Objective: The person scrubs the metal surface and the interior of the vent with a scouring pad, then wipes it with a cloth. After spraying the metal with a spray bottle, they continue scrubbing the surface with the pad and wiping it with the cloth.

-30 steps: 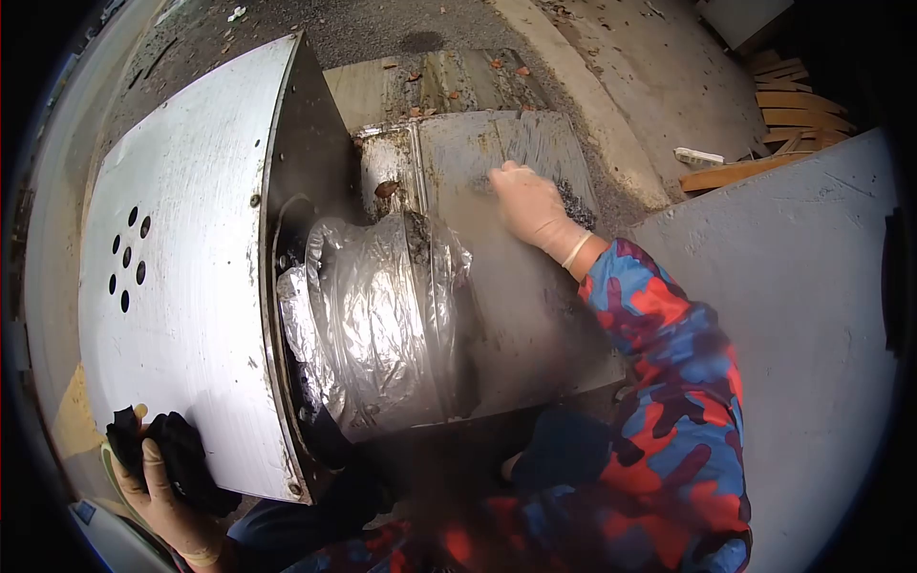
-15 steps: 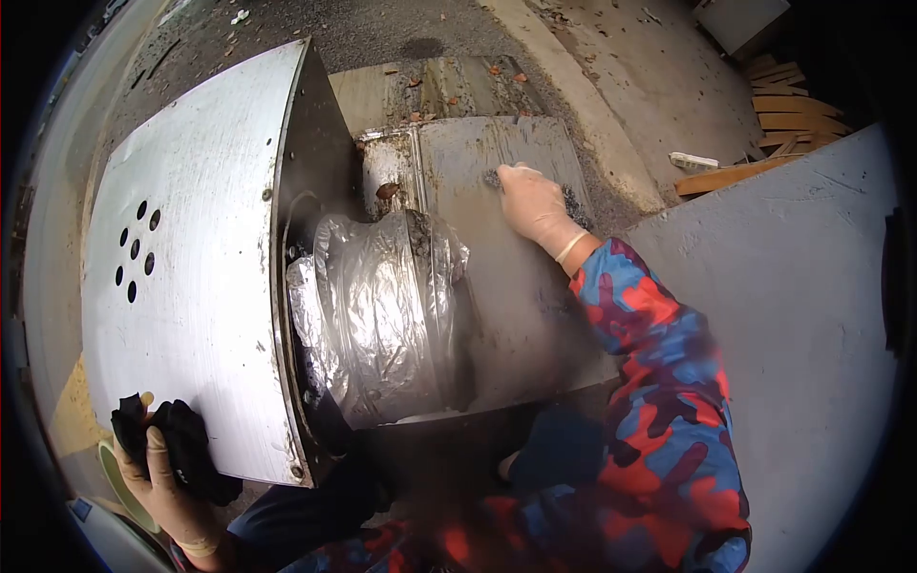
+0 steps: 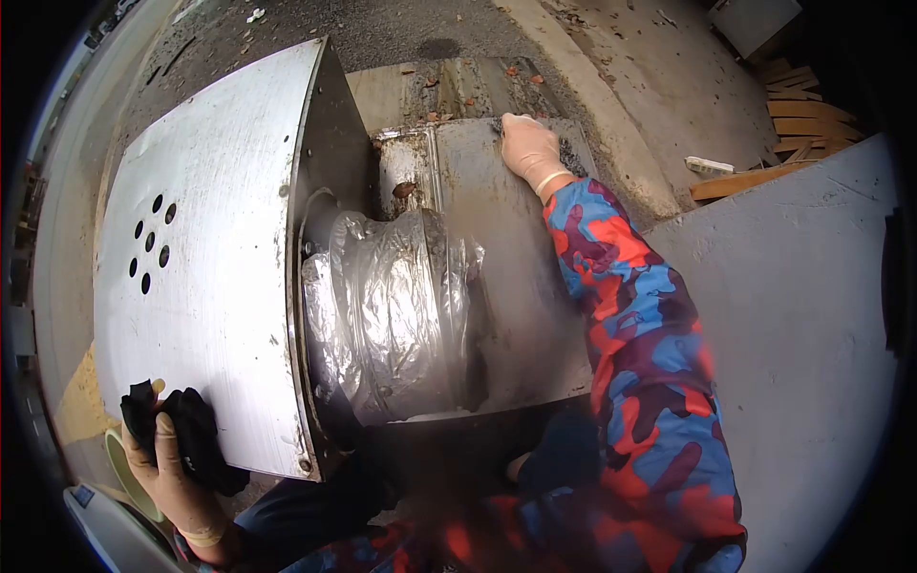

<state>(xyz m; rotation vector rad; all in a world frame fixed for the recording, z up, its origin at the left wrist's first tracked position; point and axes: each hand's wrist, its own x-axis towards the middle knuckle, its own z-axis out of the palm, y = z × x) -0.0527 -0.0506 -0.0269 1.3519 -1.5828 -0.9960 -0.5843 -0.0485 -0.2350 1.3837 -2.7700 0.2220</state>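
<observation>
My left hand point(image 3: 181, 497), in a thin pale glove, grips a bunched black cloth point(image 3: 199, 441) against the lower front edge of a silvery metal box point(image 3: 210, 239) with a cluster of round holes. My right hand point(image 3: 531, 151), gloved too, is closed in a fist at the far part of a grey, smeared metal panel point(image 3: 521, 306). A dark bit shows by its fingers, but what they hold is hidden. Between the box and the panel, a wide round collar point(image 3: 387, 306) is wrapped in crinkled clear plastic and tape.
A stained board point(image 3: 382, 94) with dry leaves lies beyond the panel. To the right are a grey flat surface point(image 3: 783, 286), curved wooden strips point(image 3: 812, 124) and a concrete curb point(image 3: 602, 115). A pale green basin point(image 3: 129, 473) stands at lower left.
My right hand has slid farther away across the panel, toward its far edge, with the arm stretching out. My left hand stays on the cloth at the box. The view has shifted slightly.
</observation>
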